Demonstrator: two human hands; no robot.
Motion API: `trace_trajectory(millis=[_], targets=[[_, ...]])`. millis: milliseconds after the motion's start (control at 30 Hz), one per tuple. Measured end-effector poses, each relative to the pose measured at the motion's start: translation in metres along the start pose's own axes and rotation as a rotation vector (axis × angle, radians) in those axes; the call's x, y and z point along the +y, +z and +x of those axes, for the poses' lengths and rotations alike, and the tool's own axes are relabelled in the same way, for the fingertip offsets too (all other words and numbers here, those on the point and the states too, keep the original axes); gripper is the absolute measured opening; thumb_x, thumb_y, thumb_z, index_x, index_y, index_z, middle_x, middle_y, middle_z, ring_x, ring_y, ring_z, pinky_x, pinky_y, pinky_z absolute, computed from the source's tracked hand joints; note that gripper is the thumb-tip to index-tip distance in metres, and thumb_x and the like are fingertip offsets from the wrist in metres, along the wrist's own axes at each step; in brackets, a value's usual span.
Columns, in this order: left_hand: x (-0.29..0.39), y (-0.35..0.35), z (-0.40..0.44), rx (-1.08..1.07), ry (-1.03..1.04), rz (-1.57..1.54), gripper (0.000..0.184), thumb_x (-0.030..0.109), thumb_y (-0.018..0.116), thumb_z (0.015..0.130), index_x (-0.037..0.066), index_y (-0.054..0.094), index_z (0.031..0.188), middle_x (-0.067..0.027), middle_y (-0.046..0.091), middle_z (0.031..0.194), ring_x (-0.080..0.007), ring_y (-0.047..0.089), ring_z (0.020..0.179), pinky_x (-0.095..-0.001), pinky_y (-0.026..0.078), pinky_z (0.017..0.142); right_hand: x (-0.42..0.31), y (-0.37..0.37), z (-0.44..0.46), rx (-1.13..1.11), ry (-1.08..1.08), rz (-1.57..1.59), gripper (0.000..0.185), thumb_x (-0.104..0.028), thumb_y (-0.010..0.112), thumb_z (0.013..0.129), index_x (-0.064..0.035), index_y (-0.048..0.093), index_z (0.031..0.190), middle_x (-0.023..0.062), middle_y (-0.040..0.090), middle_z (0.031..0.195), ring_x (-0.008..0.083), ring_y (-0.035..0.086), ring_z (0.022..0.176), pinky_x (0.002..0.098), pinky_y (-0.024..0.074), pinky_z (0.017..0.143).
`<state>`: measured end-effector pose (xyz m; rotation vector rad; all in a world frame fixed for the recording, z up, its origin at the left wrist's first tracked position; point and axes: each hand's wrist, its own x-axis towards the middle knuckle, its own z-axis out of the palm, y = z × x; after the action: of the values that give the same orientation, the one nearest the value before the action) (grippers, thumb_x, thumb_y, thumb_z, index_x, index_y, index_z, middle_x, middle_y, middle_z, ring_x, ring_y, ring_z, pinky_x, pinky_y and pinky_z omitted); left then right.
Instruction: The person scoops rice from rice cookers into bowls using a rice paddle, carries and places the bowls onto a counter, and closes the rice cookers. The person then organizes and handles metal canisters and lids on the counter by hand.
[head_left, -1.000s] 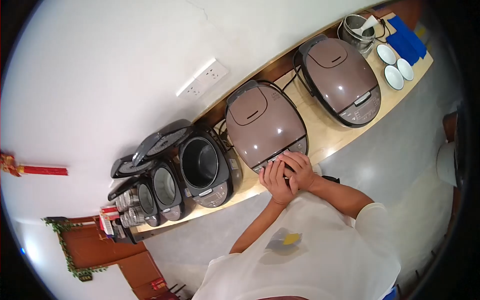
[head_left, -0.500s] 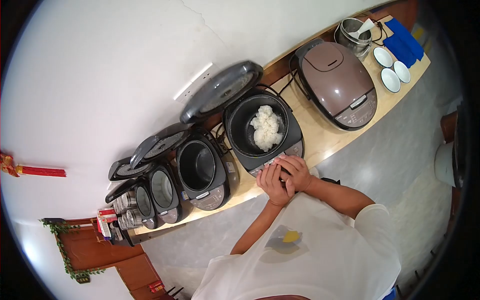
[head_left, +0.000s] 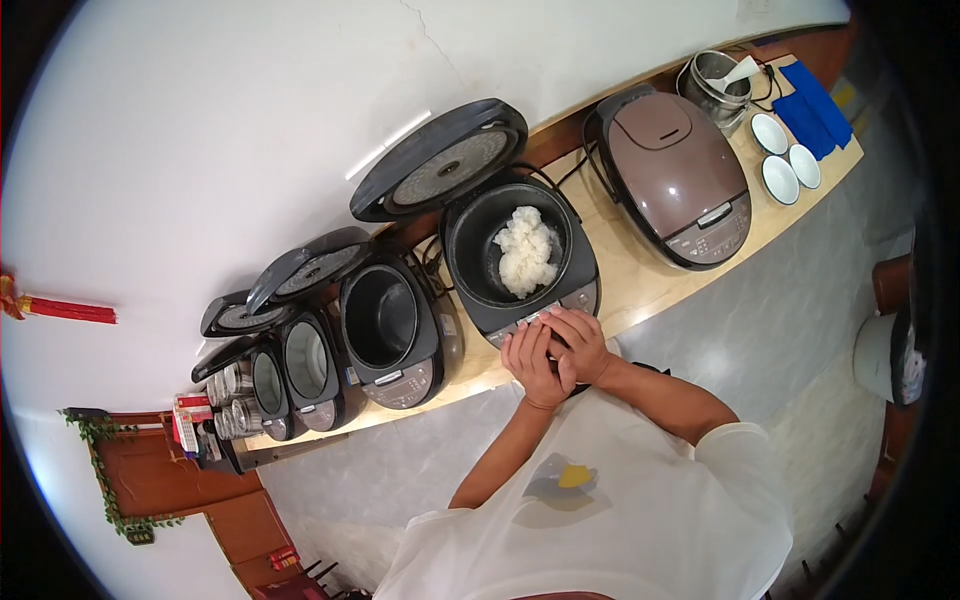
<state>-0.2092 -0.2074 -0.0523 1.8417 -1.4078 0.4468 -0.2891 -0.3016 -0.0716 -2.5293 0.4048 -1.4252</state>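
My left hand [head_left: 536, 366] and my right hand [head_left: 580, 345] lie side by side, partly overlapping, at the front edge of an open rice cooker [head_left: 588, 297]. The fingers of both are stretched out over its front panel and hide part of it. No object shows in either hand. Inside the cooker's dark inner pot [head_left: 475, 250] a clump of cooked white rice [head_left: 527, 252] lies toward the right side. Its lid [head_left: 450, 165] stands raised on the wall side.
Left along the wooden table [head_left: 640, 285] stand several open cookers, including an empty-looking one [head_left: 380, 315], and glass jars [head_left: 232, 385]. To the right are a closed brown rice cooker [head_left: 675, 170], a metal pot [head_left: 715, 95] with a white paddle [head_left: 738, 72], three bowls [head_left: 780, 180] and blue cloths [head_left: 808, 110].
My view has shifted slightly, showing more of the raised lid's underside. Both hands stay at the cooker's front edge, and the rice looks unchanged.
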Motion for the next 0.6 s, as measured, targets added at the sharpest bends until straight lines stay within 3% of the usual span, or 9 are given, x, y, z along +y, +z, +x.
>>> trace_trajectory(millis=[400, 500, 600], targets=[[-0.006, -0.002, 0.001, -0.054, 0.042, -0.039, 0.052, 0.037, 0.045, 0.101, -0.004, 0.055, 0.131, -0.0199, 0.058, 0.139, -0.039, 0.048, 0.131, -0.0529, 0.028, 0.114, -0.005, 0.001, 0.0, 0.022, 0.043, -0.065, 0.023, -0.026, 0.061, 0.092, -0.0117, 0.065, 0.11, 0.0078, 0.062, 0.136, 0.0266, 0.057, 0.128, 0.0425, 0.0448, 0.105], [-0.01, -0.005, 0.002, -0.071, 0.071, -0.044, 0.054, 0.038, 0.043, 0.101, -0.003, 0.054, 0.133, -0.0202, 0.056, 0.142, -0.0392, 0.047, 0.133, -0.0526, 0.025, 0.115, -0.009, -0.004, 0.003, -0.018, 0.047, 0.006, 0.032, -0.025, 0.059, 0.092, -0.0099, 0.061, 0.12, 0.011, 0.057, 0.143, 0.0286, 0.054, 0.132, 0.0436, 0.0433, 0.108], [-0.011, -0.002, -0.001, -0.061, 0.068, -0.077, 0.055, 0.039, 0.042, 0.101, -0.003, 0.052, 0.136, -0.0215, 0.052, 0.146, -0.0389, 0.045, 0.136, -0.0537, 0.023, 0.116, -0.014, -0.015, 0.005, -0.151, 0.081, -0.003, 0.034, -0.027, 0.058, 0.092, -0.0096, 0.064, 0.12, 0.0125, 0.056, 0.143, 0.03, 0.052, 0.135, 0.0467, 0.0413, 0.112]])
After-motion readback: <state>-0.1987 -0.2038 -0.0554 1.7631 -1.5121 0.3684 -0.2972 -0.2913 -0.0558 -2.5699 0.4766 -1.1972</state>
